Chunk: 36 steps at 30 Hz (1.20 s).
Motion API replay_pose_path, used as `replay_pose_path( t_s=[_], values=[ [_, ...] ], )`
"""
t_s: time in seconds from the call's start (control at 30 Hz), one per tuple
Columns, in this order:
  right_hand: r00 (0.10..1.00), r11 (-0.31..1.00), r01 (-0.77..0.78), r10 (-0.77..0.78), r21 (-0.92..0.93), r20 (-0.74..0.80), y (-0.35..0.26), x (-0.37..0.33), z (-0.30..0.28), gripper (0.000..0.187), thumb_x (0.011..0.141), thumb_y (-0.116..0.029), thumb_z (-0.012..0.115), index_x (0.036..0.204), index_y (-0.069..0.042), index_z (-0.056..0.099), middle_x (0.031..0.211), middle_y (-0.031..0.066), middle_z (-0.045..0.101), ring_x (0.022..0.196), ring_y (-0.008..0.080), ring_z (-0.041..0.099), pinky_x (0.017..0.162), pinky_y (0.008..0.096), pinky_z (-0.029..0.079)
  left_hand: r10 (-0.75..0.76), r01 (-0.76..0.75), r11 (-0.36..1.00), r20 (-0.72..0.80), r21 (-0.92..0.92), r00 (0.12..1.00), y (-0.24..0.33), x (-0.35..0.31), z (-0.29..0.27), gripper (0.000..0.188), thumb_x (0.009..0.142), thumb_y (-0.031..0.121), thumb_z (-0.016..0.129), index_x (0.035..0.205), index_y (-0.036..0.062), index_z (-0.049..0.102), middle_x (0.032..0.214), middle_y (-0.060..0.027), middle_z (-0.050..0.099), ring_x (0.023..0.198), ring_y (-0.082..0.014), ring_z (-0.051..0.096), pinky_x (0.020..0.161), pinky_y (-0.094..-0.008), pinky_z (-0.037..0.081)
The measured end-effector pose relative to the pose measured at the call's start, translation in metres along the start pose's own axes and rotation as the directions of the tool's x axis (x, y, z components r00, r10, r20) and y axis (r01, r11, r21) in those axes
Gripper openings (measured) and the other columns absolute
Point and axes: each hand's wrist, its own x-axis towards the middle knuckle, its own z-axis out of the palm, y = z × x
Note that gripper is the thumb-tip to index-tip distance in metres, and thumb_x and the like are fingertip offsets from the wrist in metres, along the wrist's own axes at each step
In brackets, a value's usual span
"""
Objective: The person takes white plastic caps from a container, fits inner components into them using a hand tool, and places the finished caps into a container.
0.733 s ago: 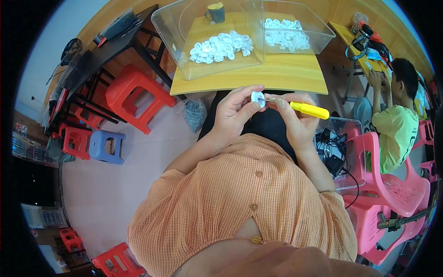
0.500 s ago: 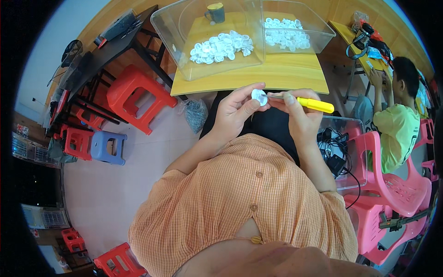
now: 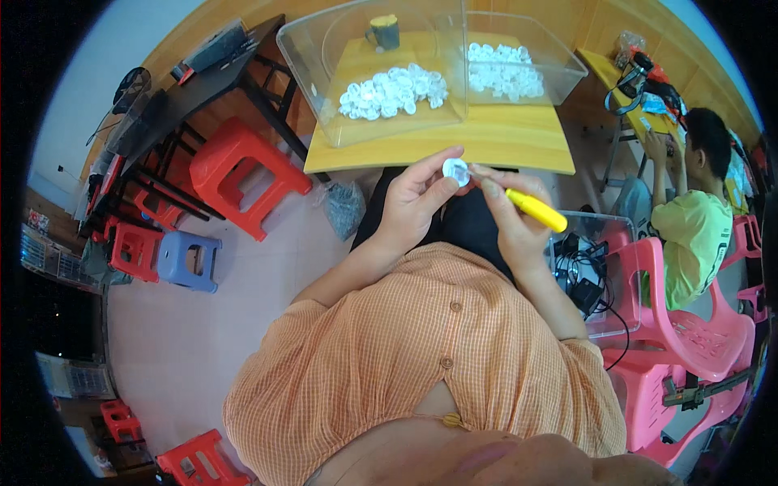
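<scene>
A small round white plastic piece (image 3: 456, 171) is pinched between the thumb and fingers of my left hand (image 3: 415, 194), in front of the table's near edge. My right hand (image 3: 519, 215) is closed around a yellow-handled screwdriver (image 3: 536, 211), whose handle slants down to the right. My right fingertips are close beside the white piece and hide most of the shaft, so I cannot tell whether the tip touches it. Beyond my hands, a pile of similar white pieces (image 3: 395, 91) shows through a large clear bin, and another heap (image 3: 506, 71) lies in a second clear bin.
The clear bins (image 3: 331, 130) stand on a yellow table (image 3: 519, 144), with a dark mug (image 3: 384, 34) behind. A clear box with black cables (image 3: 579, 279) sits at my right by a pink chair (image 3: 713, 344). A person (image 3: 689, 219) sits far right. Red stools (image 3: 243, 174) stand left.
The screwdriver's handle has swung downward and toward me as my right hand turned, moving slightly left. My left hand still holds the white piece in nearly the same place.
</scene>
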Motion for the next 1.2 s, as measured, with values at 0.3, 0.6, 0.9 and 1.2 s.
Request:
replay_pose_path(
  t_s=[0.3,0.6,0.9,1.2],
  values=[
    [0.999,0.999,0.033,-0.033,-0.017,-0.004,-0.012,-0.007,0.017,0.014,0.085,0.005,0.063,0.099,0.002,0.063,0.102,0.0142,0.067,0.097,0.0199,0.065,0.087,0.0294,0.051,0.056,-0.055,0.998,-0.051,0.025,0.997,0.008,-0.013,0.001,0.046,0.093,0.009,0.059,0.136,-0.0011,0.043,0.112,-0.0088,0.061,0.098,-0.0139,0.06,0.09,-0.028,0.049],
    [1.0,0.998,0.02,-0.019,-0.057,0.019,-0.014,-0.004,0.011,0.015,0.085,0.003,0.065,0.1,0.002,0.065,0.102,0.0125,0.068,0.094,0.0176,0.065,0.083,0.0271,0.051,-0.019,0.017,1.0,-0.094,-0.017,0.995,0.004,-0.013,0.001,0.04,0.091,0.006,0.06,0.129,-0.0028,0.05,0.11,-0.0105,0.062,0.098,-0.016,0.061,0.087,-0.0308,0.053],
    [0.997,0.997,-0.075,0.075,0.003,-0.018,-0.016,0.001,0.004,0.014,0.086,-0.001,0.066,0.099,0.002,0.066,0.097,0.0114,0.067,0.088,0.0142,0.065,0.076,0.0244,0.051,-0.021,0.018,1.0,-0.176,-0.018,0.984,-0.008,-0.004,0.007,0.039,0.092,0.001,0.055,0.13,-0.0036,0.048,0.111,-0.0125,0.062,0.095,-0.0162,0.063,0.082,-0.0299,0.055],
    [0.977,0.968,-0.206,0.211,0.146,-0.026,-0.008,-0.002,-0.003,0.011,0.087,-0.008,0.066,0.094,0.0,0.065,0.091,0.0062,0.066,0.084,0.0105,0.062,0.074,0.0229,0.049,-0.036,0.037,0.999,-0.273,-0.003,0.961,-0.022,-0.004,0.004,0.035,0.094,0.004,0.053,0.128,-0.0058,0.048,0.114,-0.0139,0.06,0.095,-0.018,0.062,0.079,-0.0292,0.054]
  ],
)
